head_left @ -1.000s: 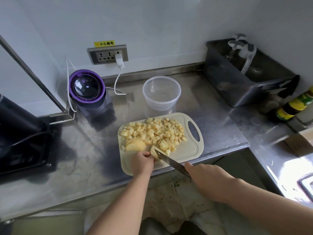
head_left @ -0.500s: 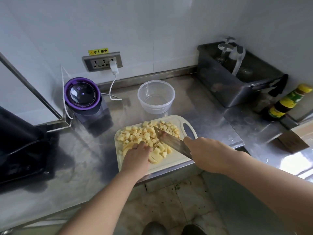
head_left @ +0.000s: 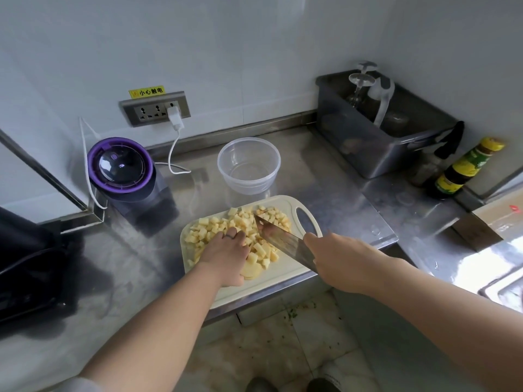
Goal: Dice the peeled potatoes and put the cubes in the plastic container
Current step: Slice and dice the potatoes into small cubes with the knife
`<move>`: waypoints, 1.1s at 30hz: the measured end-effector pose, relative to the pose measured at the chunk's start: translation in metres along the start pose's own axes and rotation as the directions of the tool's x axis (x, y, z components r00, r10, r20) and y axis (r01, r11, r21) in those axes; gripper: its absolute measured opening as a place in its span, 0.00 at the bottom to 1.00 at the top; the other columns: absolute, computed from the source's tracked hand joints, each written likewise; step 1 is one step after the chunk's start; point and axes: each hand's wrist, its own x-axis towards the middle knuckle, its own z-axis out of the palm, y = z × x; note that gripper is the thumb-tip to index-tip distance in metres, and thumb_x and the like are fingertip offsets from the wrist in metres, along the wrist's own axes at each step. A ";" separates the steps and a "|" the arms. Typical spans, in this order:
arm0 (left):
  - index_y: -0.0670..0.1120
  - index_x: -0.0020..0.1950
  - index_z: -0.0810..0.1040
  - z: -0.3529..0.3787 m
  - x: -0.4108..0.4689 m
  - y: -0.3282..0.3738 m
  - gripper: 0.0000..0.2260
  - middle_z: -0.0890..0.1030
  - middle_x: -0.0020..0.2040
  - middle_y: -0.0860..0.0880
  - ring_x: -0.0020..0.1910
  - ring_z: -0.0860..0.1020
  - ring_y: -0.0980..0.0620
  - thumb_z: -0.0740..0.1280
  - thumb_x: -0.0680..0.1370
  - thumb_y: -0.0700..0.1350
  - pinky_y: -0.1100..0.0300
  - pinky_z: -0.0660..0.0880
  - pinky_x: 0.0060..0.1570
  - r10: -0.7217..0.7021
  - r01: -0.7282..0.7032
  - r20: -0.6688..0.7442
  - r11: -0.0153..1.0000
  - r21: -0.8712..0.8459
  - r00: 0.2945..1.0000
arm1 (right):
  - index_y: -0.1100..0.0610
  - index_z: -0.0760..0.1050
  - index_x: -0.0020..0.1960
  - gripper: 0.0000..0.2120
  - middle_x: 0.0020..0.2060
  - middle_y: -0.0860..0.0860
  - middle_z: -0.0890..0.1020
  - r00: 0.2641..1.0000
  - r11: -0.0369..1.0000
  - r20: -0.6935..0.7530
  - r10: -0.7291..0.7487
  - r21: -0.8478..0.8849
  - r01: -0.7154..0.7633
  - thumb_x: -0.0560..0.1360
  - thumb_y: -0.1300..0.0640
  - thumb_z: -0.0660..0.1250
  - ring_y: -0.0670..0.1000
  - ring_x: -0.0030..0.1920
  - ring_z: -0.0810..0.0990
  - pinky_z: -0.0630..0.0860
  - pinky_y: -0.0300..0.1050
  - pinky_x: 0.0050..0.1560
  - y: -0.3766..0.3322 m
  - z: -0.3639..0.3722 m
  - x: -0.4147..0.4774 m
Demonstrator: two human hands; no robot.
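Left hand (head_left: 226, 254) fingers pressed together on potato cubes (head_left: 209, 226) on cutting board (head_left: 277, 278); right hand (head_left: 336, 258) wrapped round knife (head_left: 285, 244); plastic container (head_left: 249, 165) empty behind; risk: blade just beside left fingertips, 1 slip nicks them.

My left hand (head_left: 226, 257) rests on the potato cubes (head_left: 206, 230) on the cutting board (head_left: 280, 272); my right hand (head_left: 339, 261) grips the cleaver (head_left: 285, 243).

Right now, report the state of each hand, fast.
Left hand: open, fingers resting on the potato cubes.
Right hand: closed, gripping the knife.
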 end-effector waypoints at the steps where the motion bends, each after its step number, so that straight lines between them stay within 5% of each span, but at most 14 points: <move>1: 0.45 0.65 0.73 0.001 -0.001 0.000 0.25 0.67 0.67 0.44 0.66 0.63 0.43 0.63 0.74 0.58 0.50 0.64 0.62 -0.005 0.005 -0.007 1.000 0.004 1.000 | 0.58 0.63 0.63 0.11 0.34 0.46 0.67 1.000 1.000 0.007 -0.002 0.003 0.002 0.81 0.61 0.58 0.45 0.30 0.68 0.67 0.38 0.30 0.000 0.001 0.000; 8: 0.45 0.62 0.76 0.019 -0.022 0.018 0.30 0.70 0.64 0.46 0.62 0.65 0.45 0.61 0.71 0.66 0.50 0.64 0.61 -0.183 0.176 -0.064 0.979 -0.106 0.981 | 0.58 0.64 0.67 0.15 0.53 0.56 0.79 0.997 0.998 0.065 -0.047 -0.038 0.049 0.81 0.60 0.57 0.55 0.46 0.80 0.78 0.48 0.46 -0.008 0.016 0.000; 12: 0.45 0.59 0.79 0.029 -0.033 0.025 0.29 0.70 0.63 0.47 0.63 0.64 0.46 0.62 0.71 0.66 0.51 0.62 0.62 -0.307 0.296 -0.033 0.937 -0.187 0.951 | 0.57 0.62 0.67 0.16 0.48 0.53 0.78 0.992 0.996 0.093 -0.081 -0.018 0.083 0.80 0.63 0.58 0.49 0.37 0.75 0.74 0.42 0.37 -0.017 0.029 0.006; 15: 0.46 0.60 0.78 0.031 -0.036 0.028 0.26 0.69 0.63 0.47 0.64 0.64 0.46 0.62 0.72 0.64 0.52 0.64 0.62 -0.362 0.352 0.007 0.903 -0.246 0.932 | 0.56 0.62 0.67 0.17 0.47 0.54 0.78 0.992 0.996 0.094 -0.086 -0.015 0.087 0.80 0.63 0.58 0.51 0.40 0.75 0.72 0.43 0.37 -0.025 0.037 0.011; 20: 0.46 0.64 0.71 0.034 -0.040 0.033 0.21 0.69 0.61 0.48 0.52 0.77 0.47 0.65 0.77 0.57 0.57 0.73 0.43 -0.401 0.405 0.120 0.772 -0.490 0.908 | 0.55 0.62 0.66 0.17 0.38 0.51 0.73 0.998 1.000 0.066 -0.025 0.018 0.024 0.78 0.66 0.57 0.50 0.36 0.74 0.68 0.42 0.32 -0.024 0.048 0.019; 33: 0.46 0.65 0.73 0.042 -0.026 0.044 0.19 0.71 0.64 0.48 0.55 0.77 0.47 0.68 0.77 0.52 0.56 0.75 0.51 -0.560 0.453 0.129 0.491 -0.744 0.819 | 0.51 0.59 0.56 0.16 0.38 0.54 0.76 0.996 0.985 0.056 0.063 0.155 -0.071 0.74 0.68 0.54 0.56 0.40 0.80 0.72 0.50 0.35 -0.027 0.083 0.019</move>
